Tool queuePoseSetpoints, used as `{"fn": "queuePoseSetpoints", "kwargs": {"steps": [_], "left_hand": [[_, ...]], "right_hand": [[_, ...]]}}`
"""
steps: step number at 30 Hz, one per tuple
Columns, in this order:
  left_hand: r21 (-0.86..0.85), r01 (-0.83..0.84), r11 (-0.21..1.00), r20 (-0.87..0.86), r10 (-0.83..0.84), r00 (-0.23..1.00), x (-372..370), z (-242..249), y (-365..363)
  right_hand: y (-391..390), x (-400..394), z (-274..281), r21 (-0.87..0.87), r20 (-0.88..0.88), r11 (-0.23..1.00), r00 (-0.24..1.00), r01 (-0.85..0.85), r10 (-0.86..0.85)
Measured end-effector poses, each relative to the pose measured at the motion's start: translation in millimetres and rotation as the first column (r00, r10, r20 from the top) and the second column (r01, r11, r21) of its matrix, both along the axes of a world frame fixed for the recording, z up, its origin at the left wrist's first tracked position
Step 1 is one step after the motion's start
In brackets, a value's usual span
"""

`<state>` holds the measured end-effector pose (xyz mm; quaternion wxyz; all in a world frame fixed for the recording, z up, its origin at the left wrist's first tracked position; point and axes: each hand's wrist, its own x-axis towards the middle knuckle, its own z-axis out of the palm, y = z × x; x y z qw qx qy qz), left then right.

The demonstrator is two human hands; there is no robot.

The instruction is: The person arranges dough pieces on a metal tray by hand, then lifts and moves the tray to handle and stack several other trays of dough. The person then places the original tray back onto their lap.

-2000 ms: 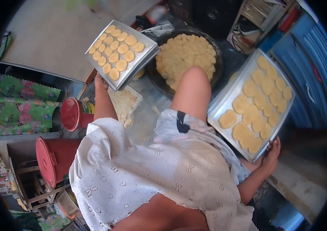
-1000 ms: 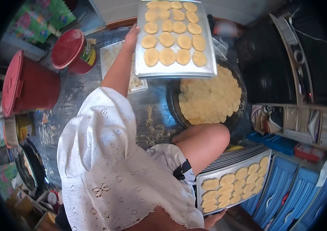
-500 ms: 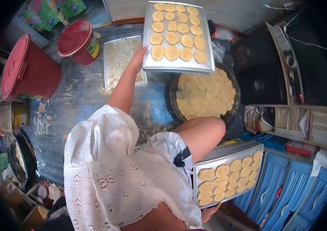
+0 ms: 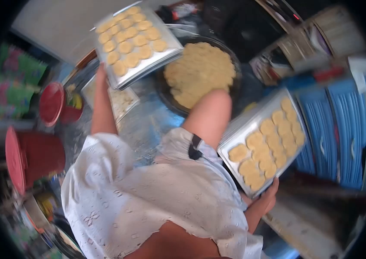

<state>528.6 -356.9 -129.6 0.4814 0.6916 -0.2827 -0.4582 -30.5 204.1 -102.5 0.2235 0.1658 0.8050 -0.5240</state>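
My left hand (image 4: 102,71) grips the left edge of an upper baking tray (image 4: 148,63), its fingers partly hidden beneath. Rows of flattened round dough pieces (image 4: 125,46) lie on it. At the lower right, my right hand (image 4: 267,199) is closed on the near edge of a second baking tray (image 4: 252,126), which tilts and also carries rows of dough rounds (image 4: 267,127). More tray edges show under it, blurred. Between the two trays, past my bent knee, sits a wide dark pan (image 4: 161,88) full of dough pieces (image 4: 200,73).
A flour-dusted tray (image 4: 125,102) lies on the floor beneath the upper tray. Two red buckets (image 4: 40,151) stand at the left. Blue drawers (image 4: 321,129) line the right side, below a shelf (image 4: 312,43). Green patterned cloth (image 4: 17,82) hangs at the far left.
My view has turned, so the surroundings appear rotated. The upper tray and my left hand have shifted left in view. More of my right hand shows at the lower tray, which is tilted more steeply.
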Motion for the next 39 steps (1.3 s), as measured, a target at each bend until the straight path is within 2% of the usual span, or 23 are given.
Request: {"fn": "queuePoseSetpoints", "kwargs": {"steps": [1, 2, 3, 6, 9, 10, 11, 12, 14, 15, 16, 17, 19, 21, 22, 23, 25, 28, 31, 32, 34, 38, 39], "left_hand": [[-0.100, -0.045, 0.994, 0.031, 0.048, 0.998, -4.1, 5.0, 1.8], [-0.152, -0.013, 0.988, 0.106, 0.030, 0.994, 3.1, -3.8, -13.4], [-0.386, 0.031, 0.922, 0.498, 0.180, 0.848, 10.8, -30.9, -29.1], [-0.571, 0.173, 0.803, 0.378, 0.070, 0.923, -64.0, 39.5, 29.5], [-0.522, 0.418, 0.743, 0.259, -0.329, 0.908, -145.4, 82.9, 96.2], [-0.509, 0.450, 0.734, 0.114, -0.460, 0.880, -167.9, 78.0, 110.3], [-0.465, 0.662, 0.588, 0.220, -0.647, 0.730, -191.4, 90.1, 135.0], [-0.464, 0.711, 0.528, 0.182, -0.729, 0.660, -218.8, 87.7, 154.6], [-0.287, 0.909, 0.302, 0.194, -0.911, 0.364, -262.9, 84.5, 192.4], [-0.291, 0.899, 0.328, -0.054, -0.943, 0.327, -285.9, 49.5, 208.3], [-0.305, 0.937, 0.170, -0.113, -0.983, 0.142, -306.0, 83.6, 228.1], [-0.245, 0.954, 0.171, -0.218, -0.969, 0.117, -327.5, 84.7, 242.0], [-0.187, 0.969, 0.163, -0.323, -0.941, 0.096, -352.8, 88.7, 260.2], [0.121, 0.984, 0.128, -0.774, -0.609, 0.174, -362.0, 95.8, 273.8], [-0.030, 0.982, 0.184, -0.554, -0.821, 0.137, -368.0, 48.3, 276.5], [-0.031, 0.982, 0.189, -0.556, -0.820, 0.140, -369.3, 8.2, 271.9], [-0.073, 0.996, -0.043, -0.077, -0.996, -0.049, -365.0, -42.2, 259.5], [0.003, 0.997, 0.073, 0.140, -0.988, 0.072, -343.3, 10.8, 280.6], [0.034, 0.994, 0.101, 0.261, -0.961, 0.089, -338.4, 18.9, 287.8], [0.033, 0.994, 0.103, 0.259, -0.962, 0.091, -338.9, 9.6, 284.2], [-0.051, 0.998, 0.025, -0.297, -0.955, 0.009, -339.3, -16.1, 274.3], [0.002, 0.998, 0.060, -0.351, -0.935, 0.057, -328.7, 11.1, 291.2], [0.041, 0.993, 0.111, -0.171, -0.978, 0.117, -325.6, 12.9, 298.2]], "right_hand": [[48.9, -2.8, -9.0, -0.050, 0.028, 0.994, 0.995, 0.099, -0.098], [27.5, 10.2, -0.8, -0.318, -0.141, 0.948, 0.989, 0.005, -0.053], [32.7, 3.4, -7.6, -0.308, -0.157, 0.951, 0.987, -0.017, -0.034], [43.7, -9.0, -27.6, -0.304, -0.231, 0.952, 0.973, -0.048, -0.024], [42.1, -10.8, -29.4, -0.334, -0.207, 0.942, 0.978, -0.040, -0.032], [41.9, -11.1, -32.0, -0.359, -0.192, 0.932, 0.981, -0.059, -0.012], [41.9, -11.6, -33.6, -0.359, -0.187, 0.932, 0.982, -0.049, -0.020], [41.6, -11.8, -34.2, -0.353, -0.198, 0.934, 0.980, -0.056, -0.016], [34.5, -5.6, -26.8, -0.303, -0.218, 0.952, 0.976, -0.049, -0.019], [31.6, -1.6, -23.4, -0.303, -0.212, 0.952, 0.977, -0.041, -0.025], [30.4, 1.1, -20.5, -0.300, -0.238, 0.952, 0.971, -0.064, -0.010], [31.0, 2.9, -20.2, -0.297, -0.262, 0.951, 0.965, -0.086, 0.005], [31.9, 3.8, -21.7, -0.250, -0.278, 0.964, 0.960, -0.087, 0.014], [31.7, 6.3, -21.1, -0.215, -0.297, 0.968, 0.953, -0.132, 0.064], [31.2, 8.3, -18.2, -0.204, -0.309, 0.969, 0.948, -0.141, 0.074], [32.2, 5.2, -19.2, -0.202, -0.311, 0.968, 0.947, -0.146, 0.078], [36.1, 0.7, -30.6, -0.252, -0.283, 0.958, 0.957, -0.135, 0.060], [34.7, 1.5, -26.2, -0.283, -0.280, 0.948, 0.958, -0.144, 0.061], [33.5, -0.2, -28.7, -0.257, -0.281, 0.957, 0.958, -0.137, 0.061], [33.0, 1.1, -27.3, -0.255, -0.281, 0.957, 0.958, -0.139, 0.064], [29.6, 5.5, -22.6, -0.207, -0.278, 0.967, 0.956, -0.152, 0.091], [27.3, 17.3, -18.5, -0.097, -0.215, 0.984, 0.968, -0.151, 0.127], [28.5, 22.2, -15.4, -0.091, -0.218, 0.982, 0.966, -0.163, 0.140]]}}
